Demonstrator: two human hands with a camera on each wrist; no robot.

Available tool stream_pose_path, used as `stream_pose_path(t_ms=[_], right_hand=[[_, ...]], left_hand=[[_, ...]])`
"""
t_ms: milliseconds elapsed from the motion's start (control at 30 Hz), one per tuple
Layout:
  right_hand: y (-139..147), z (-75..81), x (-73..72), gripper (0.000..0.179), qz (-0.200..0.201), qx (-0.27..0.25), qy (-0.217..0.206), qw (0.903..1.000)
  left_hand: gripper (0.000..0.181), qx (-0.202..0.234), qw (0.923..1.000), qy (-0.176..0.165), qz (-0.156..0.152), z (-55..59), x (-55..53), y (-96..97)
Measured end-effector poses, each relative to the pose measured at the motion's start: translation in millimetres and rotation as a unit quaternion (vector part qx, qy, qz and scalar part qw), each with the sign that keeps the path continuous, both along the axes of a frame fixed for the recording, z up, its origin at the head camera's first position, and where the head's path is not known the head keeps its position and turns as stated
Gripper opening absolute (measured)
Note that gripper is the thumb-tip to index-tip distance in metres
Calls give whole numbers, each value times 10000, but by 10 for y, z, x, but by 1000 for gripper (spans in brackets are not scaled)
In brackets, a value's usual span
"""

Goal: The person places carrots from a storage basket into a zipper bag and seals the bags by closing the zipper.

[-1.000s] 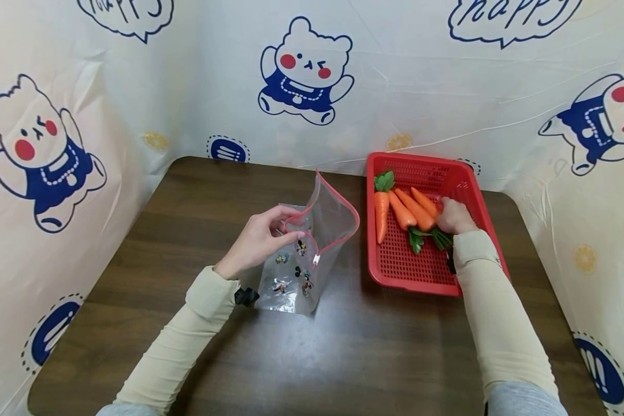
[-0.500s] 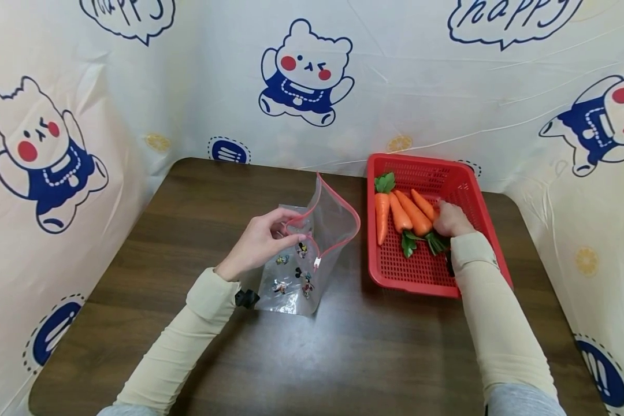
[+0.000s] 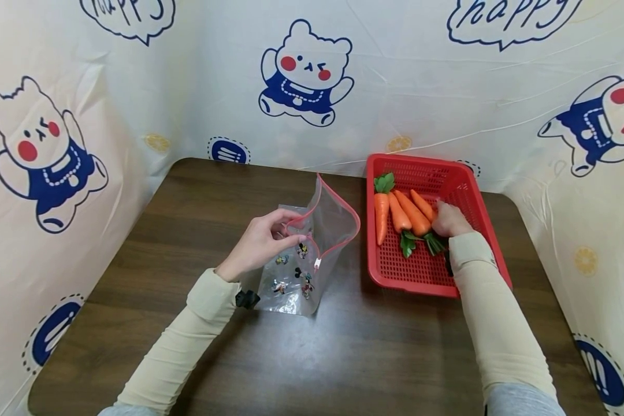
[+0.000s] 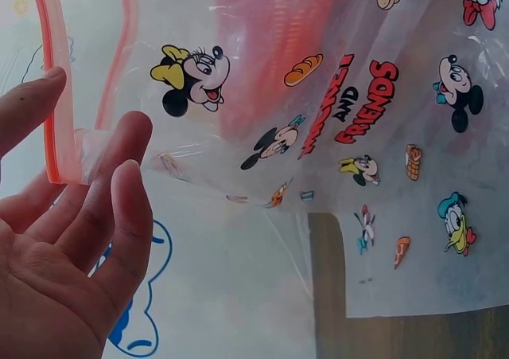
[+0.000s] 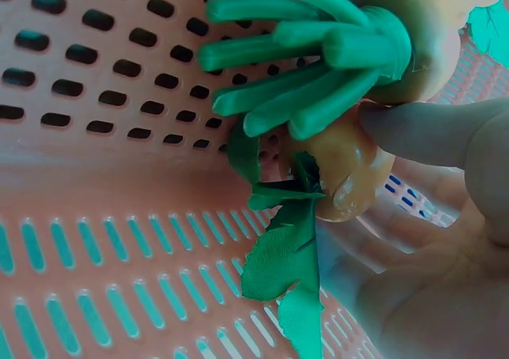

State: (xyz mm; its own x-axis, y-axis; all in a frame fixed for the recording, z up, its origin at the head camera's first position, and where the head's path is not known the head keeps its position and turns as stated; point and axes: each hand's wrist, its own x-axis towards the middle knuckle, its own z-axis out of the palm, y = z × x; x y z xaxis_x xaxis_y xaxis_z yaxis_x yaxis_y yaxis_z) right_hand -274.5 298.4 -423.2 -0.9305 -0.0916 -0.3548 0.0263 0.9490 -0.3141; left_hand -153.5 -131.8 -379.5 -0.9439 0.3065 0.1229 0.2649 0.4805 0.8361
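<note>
- The right hand (image 3: 451,219) is clamped on the thick end of the rightmost carrot (image 3: 423,204), thumb on one side and fingers on the other.
- That carrot lies inside the red basket (image 3: 413,286); from the grip its long axis runs away from the person and leftward, the narrow tip pointing that way. In the right wrist view its leaves (image 5: 282,255) hang out from the held end.
- Just left of the right hand, the middle carrot (image 3: 412,212) slants nearly parallel, tip away and leftward, its green stems (image 5: 302,64) on the near side of the grip.
- Farther left of that hand, a third carrot (image 3: 399,214) leans more steeply, also tip away.
- Farthest left from it, the upright-lying leftmost carrot (image 3: 381,219) points the opposite way: leaves at the far end, tip toward the person.
- The left hand (image 3: 260,240) pinches the red-edged rim of the clear bag (image 3: 286,286) between thumb and fingers.
- From that pinch the bag's long axis runs toward the person, its bottom on the table (image 3: 385,346); its gaping mouth rises to the right of the fingers, a corner pointing away. The zip slider (image 3: 318,263) sits right and nearer.
</note>
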Motion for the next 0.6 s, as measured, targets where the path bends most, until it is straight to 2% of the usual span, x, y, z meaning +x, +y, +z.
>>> stream_pose_path(t_ms=[400, 600], right_hand=[[4, 12, 9, 55, 101, -21, 113, 9999], [0, 6, 22, 55, -31, 15, 174, 9998]], left_hand=[[42, 51, 10000, 52, -12, -22, -1, -13], [42, 57, 10000, 59, -47, -17, 17, -3]])
